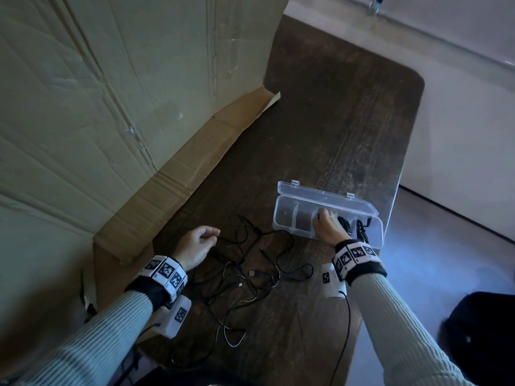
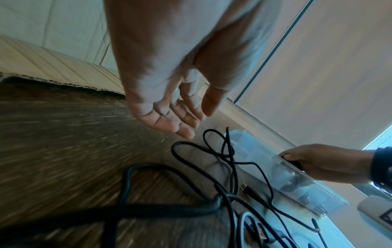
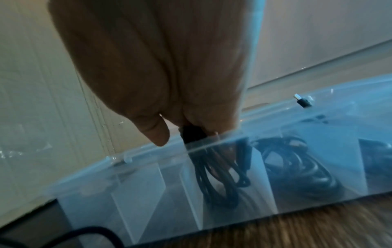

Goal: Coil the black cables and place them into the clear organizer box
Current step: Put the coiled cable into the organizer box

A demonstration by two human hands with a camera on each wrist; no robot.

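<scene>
A clear organizer box (image 1: 279, 218) lies open on the dark wooden table, its lid (image 1: 320, 194) tipped back. My right hand (image 1: 323, 222) reaches into a middle compartment and pinches a coiled black cable (image 3: 214, 177), which hangs down inside the box (image 3: 148, 193). To its right, another coil (image 3: 297, 166) fills the neighbouring compartment, and a further dark bundle (image 3: 379, 159) lies beyond that. A tangle of loose black cables (image 1: 250, 271) sprawls on the table between my arms. My left hand (image 1: 202, 238) hovers open at the tangle's left edge and holds nothing (image 2: 188, 117).
A large flattened cardboard sheet (image 1: 111, 107) stands along the table's left side, with a flap (image 1: 195, 162) lying on the tabletop. The table's right edge (image 1: 395, 190) runs just past the box. A dark object (image 1: 485, 330) sits on the floor at lower right.
</scene>
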